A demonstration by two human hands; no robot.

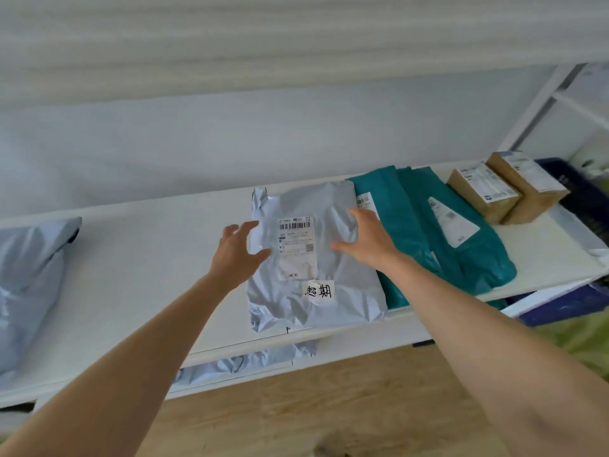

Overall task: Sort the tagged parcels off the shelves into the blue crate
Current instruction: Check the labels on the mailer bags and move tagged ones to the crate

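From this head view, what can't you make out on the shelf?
- Shipping label on the grey mailer: print too small to read.
- Teal mailers: the right hand and the grey mailer cover part of one label, so any tag is hidden.
- Grey bag: cut off by the left edge.
- Mailer on the lower shelf: mostly hidden by the upper shelf.
- Blue crate: blurred, contents unseen.

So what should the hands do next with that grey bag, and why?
Probably close both hands on the grey parcel and lift it off the shelf. The left hand and right hand are open at its two sides, and it carries a handwritten tag, so it looks like one to sort.
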